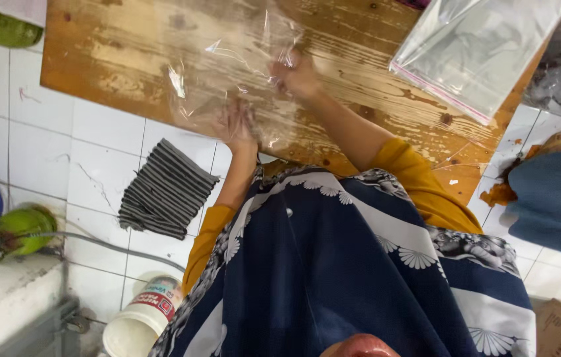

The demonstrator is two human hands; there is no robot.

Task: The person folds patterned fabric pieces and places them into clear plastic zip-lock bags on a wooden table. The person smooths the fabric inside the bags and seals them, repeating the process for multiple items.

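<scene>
1 wooden board [373, 46] lies on the white tiled floor [42, 152]; on it sit 1 stack of clear bags [479, 46] at the far right and 1 loose clear plastic bag [227, 73] near the middle; 1 pile of folded striped cloths [165, 192] lies just beside the board; 2 hands work the loose bag: the left hand [237, 125] presses flat on it, fingers spread; the right hand [297, 76] pinches its upper edge.
</scene>
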